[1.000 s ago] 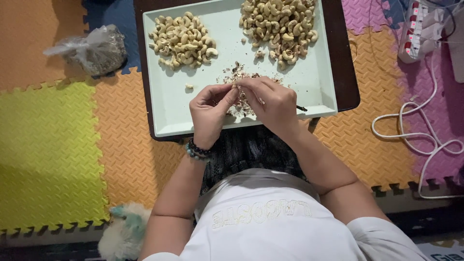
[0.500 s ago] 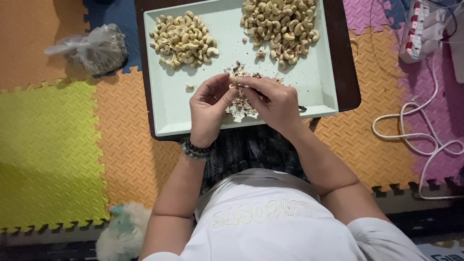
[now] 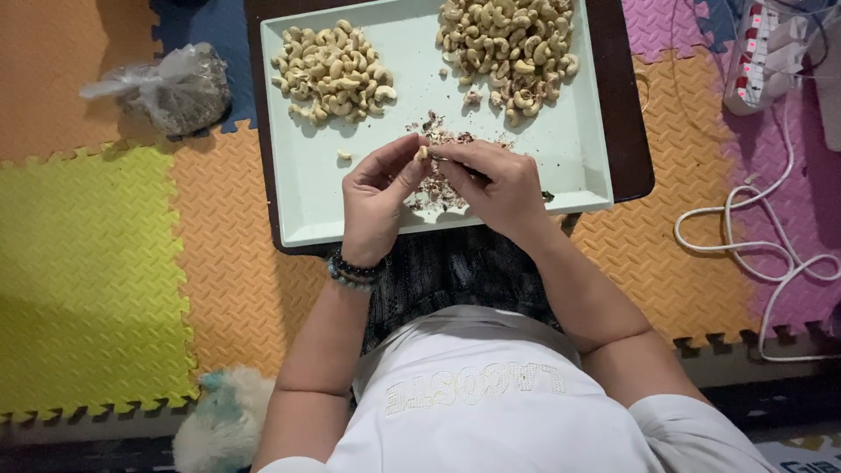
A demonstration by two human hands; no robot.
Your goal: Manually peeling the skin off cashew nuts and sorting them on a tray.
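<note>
My left hand (image 3: 375, 206) and my right hand (image 3: 499, 186) meet over a pale green tray (image 3: 307, 188), both pinching one cashew nut (image 3: 422, 153) between their fingertips. A thin dark tool tip (image 3: 547, 196) pokes out from under my right hand. Beneath the hands lies a scatter of brown skin flakes (image 3: 435, 188). On the tray's far left sits a pile of pale peeled cashews (image 3: 331, 73). At the far right sits a bigger pile of cashews with brown skin bits (image 3: 508, 48).
The tray rests on a dark low table (image 3: 627, 123) over coloured foam floor mats. A tied clear bag of dark scraps (image 3: 171, 90) lies to the left. A power strip (image 3: 758, 52) and a white cable (image 3: 753, 236) lie on the right. A fluffy toy (image 3: 223, 420) sits bottom left.
Both hands stayed over the flakes, shifting slightly; the fingers worked the cashew, whose pale end now shows between the fingertips.
</note>
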